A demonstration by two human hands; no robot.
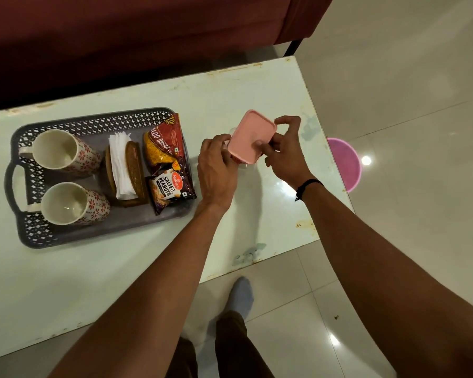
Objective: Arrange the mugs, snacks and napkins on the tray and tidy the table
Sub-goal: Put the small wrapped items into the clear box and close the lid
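Head view: both hands (pixel 216 170) grip smooth pink rounded-rectangular lid (pixel 250 139).

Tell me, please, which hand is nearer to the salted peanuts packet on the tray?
Left. The left hand grips the pink-lidded container just right of the salted peanuts packet; the right hand holds the container's far side, farther from the tray.

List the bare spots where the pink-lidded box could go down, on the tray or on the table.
Tray is crowded: two mugs, napkin holder, two snack packets; only a strip along its near rim stays bare. Table is bare in front of the tray, right of it below both hands holding the pink-lidded box, and behind it.
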